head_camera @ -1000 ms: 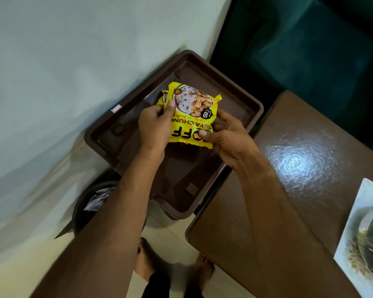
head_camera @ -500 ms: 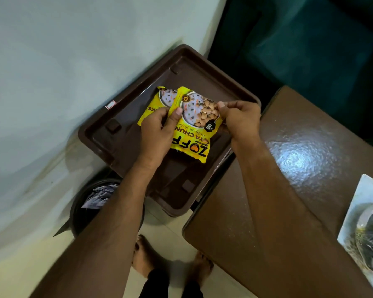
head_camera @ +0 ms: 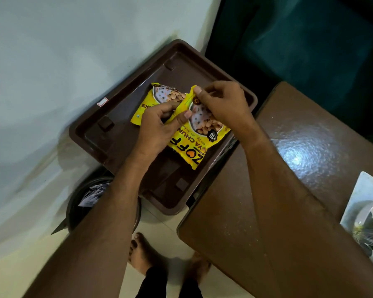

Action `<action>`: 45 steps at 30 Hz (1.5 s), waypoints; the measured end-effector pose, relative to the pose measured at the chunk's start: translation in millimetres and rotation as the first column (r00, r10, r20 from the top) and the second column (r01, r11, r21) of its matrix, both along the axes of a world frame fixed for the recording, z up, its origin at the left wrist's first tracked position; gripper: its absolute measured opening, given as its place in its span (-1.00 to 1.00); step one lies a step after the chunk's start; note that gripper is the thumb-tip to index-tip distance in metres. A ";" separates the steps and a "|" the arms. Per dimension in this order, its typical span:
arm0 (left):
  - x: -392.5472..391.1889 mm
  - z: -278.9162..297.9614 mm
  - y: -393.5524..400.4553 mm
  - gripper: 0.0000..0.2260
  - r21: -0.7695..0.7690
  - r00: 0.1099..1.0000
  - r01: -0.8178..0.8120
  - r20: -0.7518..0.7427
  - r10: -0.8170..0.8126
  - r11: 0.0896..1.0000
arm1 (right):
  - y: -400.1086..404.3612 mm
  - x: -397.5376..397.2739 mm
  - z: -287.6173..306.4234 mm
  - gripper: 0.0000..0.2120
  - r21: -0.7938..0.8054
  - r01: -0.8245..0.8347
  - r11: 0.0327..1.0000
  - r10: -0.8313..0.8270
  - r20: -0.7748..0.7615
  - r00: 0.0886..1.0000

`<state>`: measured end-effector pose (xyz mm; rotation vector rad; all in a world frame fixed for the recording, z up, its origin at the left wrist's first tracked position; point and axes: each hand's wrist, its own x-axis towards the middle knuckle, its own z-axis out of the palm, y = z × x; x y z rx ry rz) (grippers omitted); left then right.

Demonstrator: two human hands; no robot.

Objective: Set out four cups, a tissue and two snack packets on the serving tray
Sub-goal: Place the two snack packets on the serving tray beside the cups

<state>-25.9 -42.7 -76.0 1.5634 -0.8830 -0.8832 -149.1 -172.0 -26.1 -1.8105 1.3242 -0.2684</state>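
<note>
A second ago you held one yellow packet in front of you with both hands; now two packets show, fanned apart over the tray [head_camera: 125, 108]. Your left hand [head_camera: 157, 130] is closed on the inner edges, thumb pressing the near packet [head_camera: 199, 145], while the far packet [head_camera: 159, 97] slides out from behind toward 10 o'clock. Your right hand [head_camera: 222, 104] has moved up and now pinches the top corner of the near packet between thumb and forefinger. I judge that you are separating the pair to lay them side by side, so the snack step is in progress; no cups and no tissue are seen on the tray.

The packets are glossy yellow foil, flat and pillow-shaped, with crimped edges and a printed bowl of nuts; such foil is slippery and crinkles easily. The tray is dark brown plastic, rectangular with round corners, a raised rim and small square bumps on the floor. It sits against the pale wall, with the brown table [head_camera: 289, 168] at 3 o'clock, its top shiny and finely textured. At 7 o'clock under your left arm stands a dark round bin [head_camera: 80, 203].
</note>
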 end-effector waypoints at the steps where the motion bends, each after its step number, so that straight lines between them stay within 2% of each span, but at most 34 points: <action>1: 0.1 0.0 -1.3 -0.79 0.002 0.999 0.015 0.029 -0.016 1.000 | -0.6 1.1 0.2 -0.72 -0.004 -0.019 1.000 0.019 0.020 1.000; 3: -0.3 0.7 -3.4 -0.77 0.015 0.999 -0.023 0.026 0.023 1.000 | -0.7 0.9 -1.9 -0.78 0.013 0.014 1.000 -0.016 0.124 0.992; 5: -1.5 1.1 -4.0 -0.79 0.027 0.979 -0.165 -0.118 0.167 0.986 | -0.6 -1.2 -5.1 -0.79 0.053 0.112 0.992 -0.122 0.243 0.962; 7: -1.9 0.8 -2.7 -0.76 0.047 0.857 -0.327 -0.406 0.317 0.944 | -0.2 -2.6 -8.6 -0.77 0.129 0.235 0.963 -0.265 0.345 0.900; 9: -2.9 -0.2 -0.8 -0.67 0.107 0.677 -0.368 -0.650 0.345 0.924 | 2.0 -2.1 -12.9 -0.78 0.230 0.332 0.915 -0.401 0.405 0.822; 10: -4.4 -0.8 -0.4 -0.69 0.130 0.637 -0.346 -0.695 0.334 0.929 | 3.3 -1.8 -15.6 -0.80 0.276 0.359 0.892 -0.447 0.416 0.792; 11: -6.6 -1.8 -0.7 -0.74 0.157 0.641 -0.314 -0.692 0.332 0.936 | 4.1 -1.5 -18.0 -0.80 0.314 0.374 0.873 -0.481 0.418 0.771; 14: -11.6 -3.3 -4.4 -0.85 0.251 0.713 -0.336 -0.562 0.420 0.908 | 5.6 -3.0 -21.3 -0.78 0.326 0.409 0.852 -0.514 0.376 0.771; 18: -3.3 -0.3 -10.4 -0.87 0.149 0.838 -0.359 -0.384 0.389 0.921 | 6.0 -11.9 -18.3 -0.84 0.075 0.428 0.901 -0.429 0.311 0.848; 19: 0.6 1.6 -12.2 -0.88 0.118 0.864 -0.342 -0.350 0.362 0.932 | 6.4 -13.7 -14.4 -0.84 0.008 0.379 0.925 -0.362 0.316 0.877; 21: 9.9 6.0 -16.8 -0.91 0.072 0.917 -0.274 -0.282 0.283 0.959 | 5.9 -13.4 -4.0 -0.69 -0.048 0.183 0.982 -0.161 0.290 0.943; 23: 17.2 12.6 -22.3 -0.91 0.042 0.955 -0.181 -0.232 0.186 0.983 | 2.8 -9.7 3.5 -0.59 -0.041 -0.080 0.996 0.086 0.161 0.983; 25: 21.1 18.0 -27.5 -0.89 0.024 0.973 -0.125 -0.194 0.127 0.992 | 0.7 -7.9 7.8 -0.64 0.001 -0.229 0.974 0.228 0.052 0.972; 26: 22.7 19.4 -29.5 -0.90 0.022 0.976 -0.129 -0.175 0.130 0.991 | -0.3 -8.8 7.6 -0.67 0.034 -0.231 0.972 0.228 0.072 0.971; 28: 27.7 18.3 -32.4 -0.92 0.038 0.962 -0.230 -0.145 0.233 0.973 | -1.1 -13.6 3.2 -0.67 0.095 -0.164 0.982 0.146 0.173 0.974; 29: 30.9 16.2 -32.8 -0.86 0.062 0.945 -0.304 -0.104 0.309 0.951 | -0.2 -17.1 0.3 -0.68 0.125 -0.124 0.984 0.096 0.210 0.973; 31: 40.2 8.6 -31.2 -0.78 0.148 0.917 -0.392 0.138 0.373 0.908 | 1.8 -23.5 -7.7 -0.71 0.190 -0.038 0.981 -0.015 0.272 0.962; 33: 46.4 0.5 -26.4 -0.74 0.274 0.873 -0.400 0.404 0.273 0.875 | 4.3 -28.6 -15.3 -0.74 0.269 0.075 0.960 -0.166 0.332 0.928; 36: 42.0 -7.8 -23.7 -0.60 0.422 0.840 -0.383 0.530 0.119 0.822 | 6.6 -34.6 -22.3 -0.74 0.388 0.200 0.900 -0.351 0.373 0.859; 40: 35.2 -9.1 -31.0 -0.49 0.444 0.822 -0.431 0.552 0.139 0.786 | 9.1 -37.8 -25.9 -0.71 0.488 0.277 0.828 -0.477 0.351 0.806; 42: 37.6 -8.9 -33.2 -0.46 0.489 0.853 -0.456 0.477 0.210 0.744 | 8.7 -38.4 -24.5 -0.70 0.504 0.283 0.816 -0.493 0.350 0.797; 45: 37.3 -9.9 -32.8 -0.60 0.524 0.901 -0.433 0.271 0.338 0.734 | 7.1 -39.4 -21.6 -0.70 0.511 0.290 0.809 -0.505 0.353 0.788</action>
